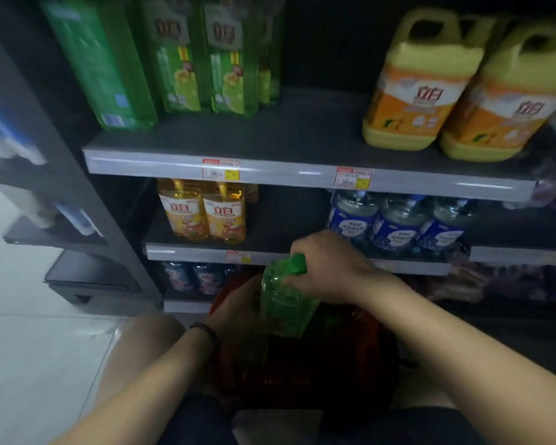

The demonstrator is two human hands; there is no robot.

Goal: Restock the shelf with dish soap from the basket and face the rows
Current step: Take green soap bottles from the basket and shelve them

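A green dish soap bottle (284, 300) with a green cap is held just above the red basket (344, 364) on the floor. My right hand (329, 263) grips its neck and cap from above. My left hand (236, 311) lies against the bottle's left side near the basket rim, partly hidden by the bottle. More green dish soap bottles (203, 56) stand in a row at the left of the upper shelf (302, 136), whose middle part is bare.
Yellow jugs (421, 85) stand at the right of the upper shelf. On the middle shelf stand amber bottles (203, 210) on the left and blue bottles (398, 223) on the right. Dark bottles (193, 277) fill the bottom shelf. A grey side rack (58, 194) stands to the left over pale floor.
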